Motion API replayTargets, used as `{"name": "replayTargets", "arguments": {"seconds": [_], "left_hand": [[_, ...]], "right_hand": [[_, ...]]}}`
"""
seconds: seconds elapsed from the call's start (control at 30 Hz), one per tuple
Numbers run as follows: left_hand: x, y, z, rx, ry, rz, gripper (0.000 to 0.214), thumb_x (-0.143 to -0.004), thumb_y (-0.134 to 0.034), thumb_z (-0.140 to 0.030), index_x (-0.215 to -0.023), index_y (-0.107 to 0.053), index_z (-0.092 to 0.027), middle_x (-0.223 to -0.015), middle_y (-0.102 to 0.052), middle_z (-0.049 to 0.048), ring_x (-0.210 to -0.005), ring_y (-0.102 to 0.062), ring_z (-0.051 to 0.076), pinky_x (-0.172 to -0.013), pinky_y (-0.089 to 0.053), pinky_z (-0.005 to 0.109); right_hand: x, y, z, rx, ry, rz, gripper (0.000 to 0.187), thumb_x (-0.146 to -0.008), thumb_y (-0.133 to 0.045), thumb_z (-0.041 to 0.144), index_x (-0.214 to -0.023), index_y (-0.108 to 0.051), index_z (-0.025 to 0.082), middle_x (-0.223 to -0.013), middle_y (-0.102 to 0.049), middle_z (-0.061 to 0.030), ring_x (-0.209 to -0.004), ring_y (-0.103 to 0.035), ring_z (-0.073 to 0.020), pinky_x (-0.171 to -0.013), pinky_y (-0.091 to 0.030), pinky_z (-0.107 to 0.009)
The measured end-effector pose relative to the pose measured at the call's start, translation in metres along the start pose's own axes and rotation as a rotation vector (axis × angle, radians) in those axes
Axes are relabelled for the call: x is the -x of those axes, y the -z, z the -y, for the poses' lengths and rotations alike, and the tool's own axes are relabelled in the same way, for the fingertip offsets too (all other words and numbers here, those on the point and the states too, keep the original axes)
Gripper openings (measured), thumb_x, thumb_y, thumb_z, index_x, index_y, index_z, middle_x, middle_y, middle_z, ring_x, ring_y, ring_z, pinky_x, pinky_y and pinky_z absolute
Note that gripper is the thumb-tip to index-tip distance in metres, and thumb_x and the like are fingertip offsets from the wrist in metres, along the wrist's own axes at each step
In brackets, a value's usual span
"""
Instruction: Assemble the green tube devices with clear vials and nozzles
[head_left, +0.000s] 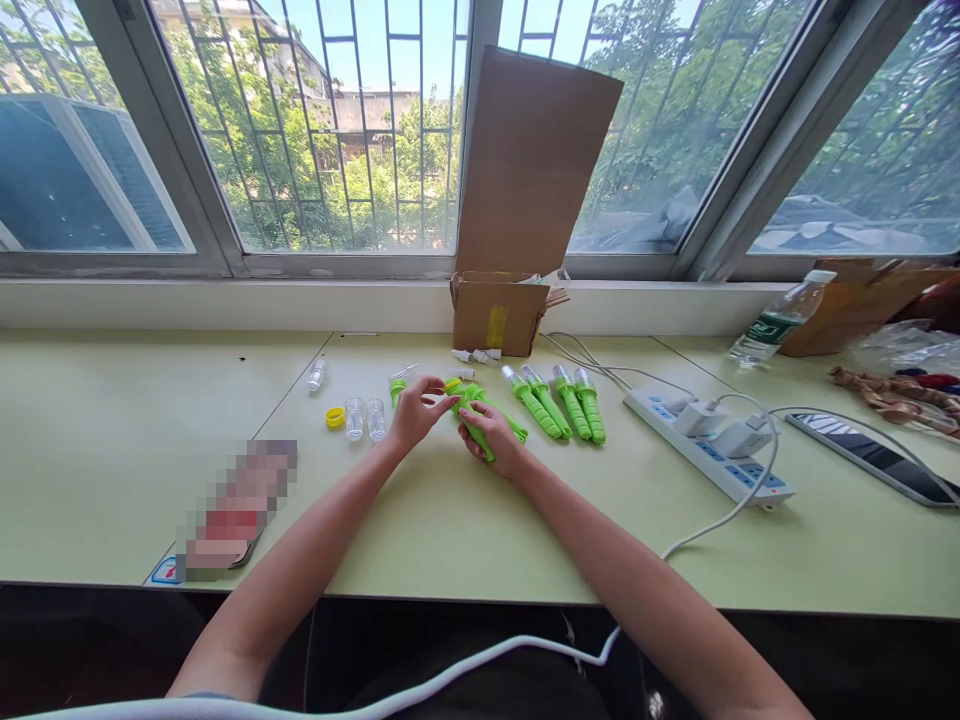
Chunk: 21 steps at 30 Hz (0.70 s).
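Observation:
My right hand (491, 440) is wrapped round a green handle (478, 440), which tilts toward the window. On that handle's upper end sits a yellow ring (452, 385). The thumb and forefinger of my left hand (418, 412) close on this ring end. Left of my hands, another green piece (397, 388) is partly covered by my left hand. Two clear ribbed cups (364, 419) stand beside a loose yellow ring (334, 417). More green handles lie under and beyond my right hand, partly hidden. Several green sticks with clear tops (559, 400) lie to the right.
An open cardboard box (491, 312) stands by the window, small white parts (476, 356) before it. A power strip (709, 445) with plugs and cables lies right, near a phone (874, 458) and a water bottle (784, 318). A blurred-out object (240, 510) lies left; a clear cup (317, 374) lies farther back.

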<state>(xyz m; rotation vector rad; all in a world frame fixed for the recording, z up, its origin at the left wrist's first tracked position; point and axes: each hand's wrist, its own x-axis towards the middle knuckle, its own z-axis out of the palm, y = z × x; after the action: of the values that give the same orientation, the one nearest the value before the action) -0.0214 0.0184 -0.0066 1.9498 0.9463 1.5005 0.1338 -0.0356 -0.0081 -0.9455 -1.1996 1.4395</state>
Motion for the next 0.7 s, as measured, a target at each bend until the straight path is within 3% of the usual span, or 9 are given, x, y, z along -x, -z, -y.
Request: {"name": "replayTargets", "arguments": {"seconds": [0.27, 0.7], "left_hand": [[0.0, 0.0, 0.0002, 0.057, 0.013, 0.017, 0.035, -0.07, -0.072, -0.043, -0.088, -0.055, -0.018, -0.087, -0.067, 0.0039, -0.08, -0.067, 0.016, -0.072, -0.059, 0.032], [-0.0001, 0.0005, 0.0025, 0.084, 0.072, -0.015, 0.04, -0.065, -0.074, -0.049, -0.079, -0.055, -0.017, -0.078, -0.065, 0.0026, -0.074, -0.068, 0.018, -0.061, -0.058, 0.029]], "right_hand": [[0.0006, 0.0028, 0.0026, 0.01, -0.026, 0.082, 0.034, -0.076, -0.062, 0.05, -0.084, -0.057, 0.017, -0.067, -0.06, -0.0007, -0.043, -0.048, -0.0076, -0.033, -0.03, -0.019], [-0.0017, 0.0023, 0.0007, 0.012, -0.033, 0.077, 0.036, -0.076, -0.061, 0.052, -0.086, -0.058, 0.017, -0.065, -0.059, -0.0004, -0.042, -0.045, -0.0072, -0.033, -0.028, -0.019]]}}
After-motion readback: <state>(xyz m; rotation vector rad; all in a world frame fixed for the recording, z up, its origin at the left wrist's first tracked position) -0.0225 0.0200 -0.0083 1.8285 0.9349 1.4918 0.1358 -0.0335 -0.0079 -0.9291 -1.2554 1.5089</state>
